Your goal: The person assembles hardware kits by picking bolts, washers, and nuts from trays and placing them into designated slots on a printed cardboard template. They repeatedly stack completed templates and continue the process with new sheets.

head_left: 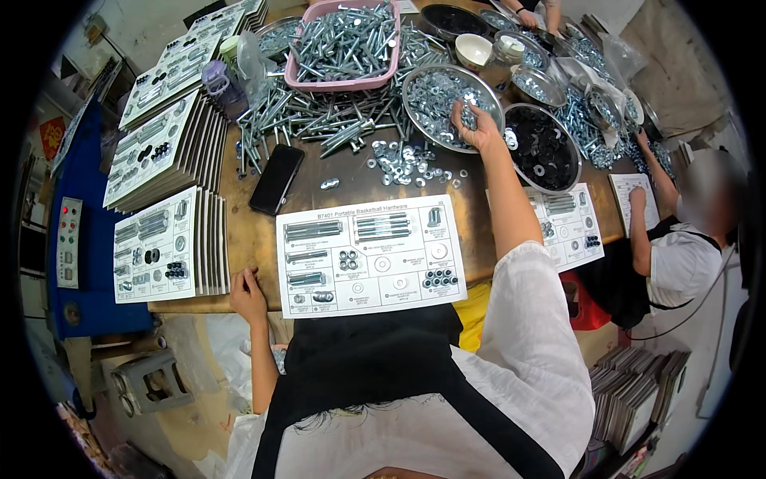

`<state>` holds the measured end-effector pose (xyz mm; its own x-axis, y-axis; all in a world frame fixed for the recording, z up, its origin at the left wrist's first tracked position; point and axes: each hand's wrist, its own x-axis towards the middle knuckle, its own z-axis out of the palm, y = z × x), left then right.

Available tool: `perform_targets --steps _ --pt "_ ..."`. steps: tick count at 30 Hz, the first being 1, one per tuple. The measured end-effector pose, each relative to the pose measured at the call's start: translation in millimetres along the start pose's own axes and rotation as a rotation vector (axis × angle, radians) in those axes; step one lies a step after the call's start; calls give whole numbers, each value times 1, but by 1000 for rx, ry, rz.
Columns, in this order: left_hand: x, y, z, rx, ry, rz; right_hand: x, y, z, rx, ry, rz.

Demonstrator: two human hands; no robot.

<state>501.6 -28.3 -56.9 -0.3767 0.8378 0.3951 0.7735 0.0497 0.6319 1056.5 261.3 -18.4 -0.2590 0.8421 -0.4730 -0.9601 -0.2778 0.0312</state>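
Your table (239, 239) ends just at your lap: its near edge runs under the white printed card (371, 255) in front of you, which overhangs that edge slightly. Bare wood shows only in a strip between the card and the loose washers (411, 166) at 12 o'clock, and around the black phone (276, 179) at 11 o'clock. Everything beyond is crowded with long bolts (319, 120) and bowls.

Your right hand (472, 124) is stretched far out at 1 o'clock, forearm straight, fingers curled down into the round metal bowl of silver washers (447, 96). Whether the fingers have closed on any washers cannot be told. Your left hand (247, 294) rests at 9 o'clock on the table's near edge, just beside the card's left corner, fingers bent over the rim and holding nothing.

The card is a white rectangle with printed outlines; bolts, nuts and washers already lie in several of them. Stacks of similar filled cards (155, 243) stand at 9 to 11 o'clock, fanned along the left side. A pink tray (343, 78) of bolts sits at 12 o'clock, a metal bowl of black washers (542, 148) at 2 o'clock, just right of your hand's bowl. Another card (568, 227) lies at 3 o'clock, near a second person (678, 255) seated at the right edge.
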Motion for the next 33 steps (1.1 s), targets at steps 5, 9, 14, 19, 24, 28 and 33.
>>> perform_targets --steps 5,9,14,19,24,28,33 --pt "0 -1 3 -18 16 37 2 -13 -19 354 -260 -129" --pt "-2 -10 4 -28 34 19 -19 35 12 244 -180 -155" --pt "-1 -8 4 -25 36 37 -8 17 -9 343 -368 85" --pt "-1 -5 2 -2 81 85 -83 48 16 397 -382 -107" --pt "-3 -6 1 8 48 67 -116 56 4 231 -240 -185" --pt "-1 -6 4 2 61 62 -131 37 -26 179 -325 -323" --pt "-2 -7 6 -15 60 56 -160 42 -53 156 -653 -106"
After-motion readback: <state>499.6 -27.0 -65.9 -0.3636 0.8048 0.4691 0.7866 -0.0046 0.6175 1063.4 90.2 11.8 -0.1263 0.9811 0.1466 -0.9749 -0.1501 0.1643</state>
